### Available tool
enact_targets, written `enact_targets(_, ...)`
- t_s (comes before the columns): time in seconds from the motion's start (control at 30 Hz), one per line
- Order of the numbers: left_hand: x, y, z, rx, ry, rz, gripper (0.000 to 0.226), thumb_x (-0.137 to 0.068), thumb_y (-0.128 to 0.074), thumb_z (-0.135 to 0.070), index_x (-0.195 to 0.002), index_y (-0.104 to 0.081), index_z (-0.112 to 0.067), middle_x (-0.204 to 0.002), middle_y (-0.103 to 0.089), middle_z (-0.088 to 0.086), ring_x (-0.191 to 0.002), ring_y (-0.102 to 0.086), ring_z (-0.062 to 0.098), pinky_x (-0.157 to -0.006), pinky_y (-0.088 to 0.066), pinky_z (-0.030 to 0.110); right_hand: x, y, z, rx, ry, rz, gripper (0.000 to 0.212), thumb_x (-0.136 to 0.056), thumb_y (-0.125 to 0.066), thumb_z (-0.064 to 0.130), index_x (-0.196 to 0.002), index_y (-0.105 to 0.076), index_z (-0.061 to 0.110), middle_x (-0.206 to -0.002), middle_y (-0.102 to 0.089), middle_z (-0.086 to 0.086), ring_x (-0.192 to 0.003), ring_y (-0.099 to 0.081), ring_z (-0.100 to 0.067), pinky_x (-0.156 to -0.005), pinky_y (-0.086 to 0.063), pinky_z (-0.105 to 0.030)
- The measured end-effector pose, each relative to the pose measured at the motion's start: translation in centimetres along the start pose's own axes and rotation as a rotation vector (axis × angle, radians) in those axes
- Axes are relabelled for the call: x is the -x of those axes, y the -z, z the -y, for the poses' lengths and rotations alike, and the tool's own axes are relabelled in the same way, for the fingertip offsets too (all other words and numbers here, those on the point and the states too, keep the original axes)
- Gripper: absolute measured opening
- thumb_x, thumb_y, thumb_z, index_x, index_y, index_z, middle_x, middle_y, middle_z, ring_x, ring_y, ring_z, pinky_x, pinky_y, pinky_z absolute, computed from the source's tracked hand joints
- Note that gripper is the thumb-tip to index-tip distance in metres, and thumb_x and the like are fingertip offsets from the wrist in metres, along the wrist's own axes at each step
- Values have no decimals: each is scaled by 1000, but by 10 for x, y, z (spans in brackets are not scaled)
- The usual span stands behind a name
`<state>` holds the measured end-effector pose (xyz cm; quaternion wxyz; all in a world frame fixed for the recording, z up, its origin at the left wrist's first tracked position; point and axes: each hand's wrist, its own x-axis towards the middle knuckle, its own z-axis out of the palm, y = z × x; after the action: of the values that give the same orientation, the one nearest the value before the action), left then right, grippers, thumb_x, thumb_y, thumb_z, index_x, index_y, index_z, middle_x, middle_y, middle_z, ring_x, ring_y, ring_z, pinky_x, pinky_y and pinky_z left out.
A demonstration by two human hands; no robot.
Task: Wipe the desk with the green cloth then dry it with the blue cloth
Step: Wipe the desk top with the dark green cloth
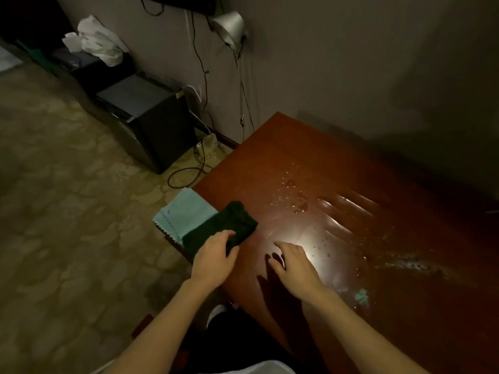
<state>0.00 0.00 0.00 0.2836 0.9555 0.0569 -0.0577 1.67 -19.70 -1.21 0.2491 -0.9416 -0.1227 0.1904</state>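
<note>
Two cloths overlap at desk (337, 163) edge: left hand (214, 256) grips green cloth (224, 228) atop blue cloth (183, 211); right hand (295, 265) spread open.

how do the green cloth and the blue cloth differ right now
The green cloth is dark and lies on the desk under the left hand; the blue cloth is pale, untouched, partly under the green one and overhanging the desk edge. Both sit at the desk's left corner.
</note>
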Motion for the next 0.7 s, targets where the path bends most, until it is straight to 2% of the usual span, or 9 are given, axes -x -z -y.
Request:
enact_targets(0.13,-21,18,37,-237,-217,-22,38,-91,-53,-30,-127,-51,-18,-125,-55,0,-117,-47,15,-98,-37,28,-22,-13,22,142,38,-18,49,-97,-41,41,-139,-37,16,-140,-42,-1,-130,-31,-19,-104,-31,-29)
enact_targets(0.27,-50,33,61,-250,-287,61,37,-92,-50,-30,-127,-49,-18,-126,-53,0,-115,-46,15,-95,-39,28,-48,-25,59,91,-20,-74,47,-96,-45,37,-138,-39,15,-142,-39,-2,-131,-30,-19,-104,-32,-30)
enact_targets(0.5,-94,47,80,-193,-358,276,41,-91,-53,-28,-130,-45,-16,-127,-51,3,-115,-47,18,-93,-43,34,-64,-46,97,-163,-321,-233,47,-92,-55,23,-137,-40,14,-145,-28,-8,-116,-47,-20,-93,-42,-24)
enact_targets(0.63,-105,41,78,-81,-299,349,43,-92,-53,-30,-131,-43,-16,-129,-49,4,-114,-48,20,-91,-45,38,-65,-60,111,-452,-546,-279,57,-94,-52,25,-145,-26,24,-138,-28,-11,-87,-50,-10,-69,-46,-15)
enact_targets(0.7,-105,35,79,-70,-288,388,43,-92,-53,-29,-132,-43,-17,-130,-48,3,-115,-48,19,-92,-45,37,-72,-70,123,-599,-623,-310,65,-94,-53,25,-147,-16,31,-128,-33,-11,-87,-51,-13,-67,-47,-20)
